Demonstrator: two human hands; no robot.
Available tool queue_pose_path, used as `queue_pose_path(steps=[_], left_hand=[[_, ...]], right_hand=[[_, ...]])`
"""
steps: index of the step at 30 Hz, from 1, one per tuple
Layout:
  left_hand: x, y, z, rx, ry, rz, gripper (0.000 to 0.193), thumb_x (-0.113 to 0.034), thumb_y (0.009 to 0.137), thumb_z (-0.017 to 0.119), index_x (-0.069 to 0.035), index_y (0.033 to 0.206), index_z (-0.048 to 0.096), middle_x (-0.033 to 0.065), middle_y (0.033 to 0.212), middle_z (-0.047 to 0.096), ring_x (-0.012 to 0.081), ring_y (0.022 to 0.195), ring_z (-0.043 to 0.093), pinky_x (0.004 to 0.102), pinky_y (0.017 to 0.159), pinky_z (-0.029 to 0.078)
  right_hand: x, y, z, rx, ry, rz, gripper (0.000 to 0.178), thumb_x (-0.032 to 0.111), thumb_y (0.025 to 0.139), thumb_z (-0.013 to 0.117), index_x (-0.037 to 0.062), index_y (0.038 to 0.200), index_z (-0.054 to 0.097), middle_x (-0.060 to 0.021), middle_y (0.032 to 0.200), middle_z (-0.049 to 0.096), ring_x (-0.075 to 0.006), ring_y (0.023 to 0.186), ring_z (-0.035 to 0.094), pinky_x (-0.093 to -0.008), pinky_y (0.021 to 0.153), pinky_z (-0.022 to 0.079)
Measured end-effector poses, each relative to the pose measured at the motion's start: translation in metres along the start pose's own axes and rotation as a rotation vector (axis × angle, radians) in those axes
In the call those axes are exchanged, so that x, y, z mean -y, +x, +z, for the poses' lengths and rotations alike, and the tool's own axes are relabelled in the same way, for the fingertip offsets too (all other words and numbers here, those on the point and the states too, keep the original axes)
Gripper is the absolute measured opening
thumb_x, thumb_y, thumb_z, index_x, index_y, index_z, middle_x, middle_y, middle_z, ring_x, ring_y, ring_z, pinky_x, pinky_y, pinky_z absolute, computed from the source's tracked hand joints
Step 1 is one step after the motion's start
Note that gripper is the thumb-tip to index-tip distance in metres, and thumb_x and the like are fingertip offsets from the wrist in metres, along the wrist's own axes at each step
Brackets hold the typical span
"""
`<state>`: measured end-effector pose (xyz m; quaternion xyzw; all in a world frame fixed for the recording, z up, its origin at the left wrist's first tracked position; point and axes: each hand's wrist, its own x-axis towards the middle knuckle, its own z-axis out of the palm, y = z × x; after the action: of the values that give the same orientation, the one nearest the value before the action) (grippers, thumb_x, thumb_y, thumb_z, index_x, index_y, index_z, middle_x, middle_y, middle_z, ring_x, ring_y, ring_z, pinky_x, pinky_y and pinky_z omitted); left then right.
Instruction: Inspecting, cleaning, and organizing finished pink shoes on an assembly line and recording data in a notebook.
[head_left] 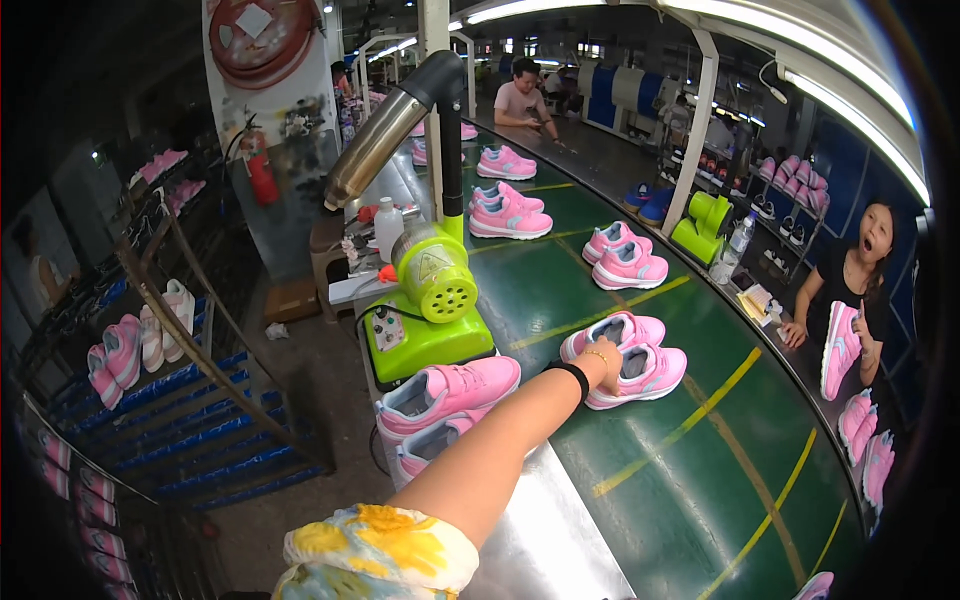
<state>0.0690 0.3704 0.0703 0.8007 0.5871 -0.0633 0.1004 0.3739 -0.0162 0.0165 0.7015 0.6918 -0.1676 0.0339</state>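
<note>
My left hand (604, 367) reaches across to a pair of pink sneakers on the green conveyor belt. A black band and a thin gold bracelet circle its wrist. Its fingers close on the collars where the near sneaker (655, 377) and the far sneaker (641, 329) meet; the fingertips are hidden inside the openings. Both shoes stand upright, side by side, toes to the right. Under my forearm, another pair of pink sneakers (465, 388) sits on the metal ledge beside the belt, partly covered by the arm. My right hand is out of view.
A lime-green blower machine (430, 335) with a metal nozzle pipe stands left of the green belt (640, 510). More pink pairs (628, 255) sit farther up. Across the belt, one person holds a pink sneaker (840, 350); another person (522, 100) works farther back. A shoe rack (180, 400) stands left.
</note>
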Motion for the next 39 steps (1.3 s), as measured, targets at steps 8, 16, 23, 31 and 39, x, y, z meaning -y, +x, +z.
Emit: queue_pose_path(steps=[8, 16, 23, 31, 39], left_hand=[[-0.083, -0.095, 0.001, 0.226, -0.292, 0.337, 0.053, -0.048, 0.072, 0.062, 0.004, 0.083, 0.066, 0.0170, 0.070, 0.064, 0.0291, 0.061, 0.064, 0.0382, 0.057, 0.051], [-0.160, -0.271, 0.021, 0.223, 0.045, 0.701, 0.041, -0.042, 0.070, 0.061, -0.008, 0.091, 0.070, 0.0155, 0.086, 0.067, 0.0324, 0.084, 0.064, 0.0404, 0.076, 0.050], [-0.146, -0.349, 0.031, 0.463, -0.401, 0.940, 0.049, -0.044, 0.082, 0.059, -0.004, 0.111, 0.058, 0.0194, 0.097, 0.062, 0.0325, 0.089, 0.060, 0.0379, 0.081, 0.046], [-0.092, -0.327, 0.102, 0.066, -0.975, 0.336, 0.061, -0.030, 0.078, 0.070, -0.004, 0.128, 0.045, 0.0180, 0.112, 0.054, 0.0222, 0.099, 0.055, 0.0341, 0.087, 0.046], [-0.105, -0.330, 0.143, 0.295, -1.680, 0.246, 0.066, -0.004, 0.072, 0.052, -0.001, 0.135, 0.034, 0.0144, 0.114, 0.055, 0.0219, 0.098, 0.058, 0.0302, 0.084, 0.047]], right_hand=[[-0.020, 0.009, 0.020, -0.062, -0.062, -0.007, 0.050, 0.047, 0.069, 0.072, 0.0009, 0.082, 0.056, -0.0195, 0.080, 0.060, -0.0379, 0.078, 0.057, -0.0456, 0.070, 0.046], [-0.002, -0.019, 0.025, -0.359, 0.215, -0.040, 0.038, 0.020, 0.059, 0.079, 0.0027, 0.074, 0.048, -0.0124, 0.076, 0.046, -0.0298, 0.068, 0.045, -0.0394, 0.061, 0.038], [0.020, -0.103, 0.034, -0.436, 0.956, 0.189, 0.018, 0.010, 0.082, 0.060, 0.0006, 0.093, 0.049, -0.0091, 0.084, 0.055, -0.0174, 0.080, 0.054, -0.0300, 0.071, 0.046], [0.061, -0.147, 0.016, -0.279, 1.604, 0.252, 0.060, 0.027, 0.092, 0.053, 0.0056, 0.139, 0.023, -0.0165, 0.128, 0.044, -0.0209, 0.094, 0.057, -0.0287, 0.074, 0.048], [0.079, -0.127, 0.024, -0.451, 1.704, 0.278, 0.064, -0.002, 0.076, 0.050, 0.0045, 0.136, 0.029, -0.0161, 0.117, 0.051, -0.0209, 0.096, 0.058, -0.0301, 0.073, 0.050]])
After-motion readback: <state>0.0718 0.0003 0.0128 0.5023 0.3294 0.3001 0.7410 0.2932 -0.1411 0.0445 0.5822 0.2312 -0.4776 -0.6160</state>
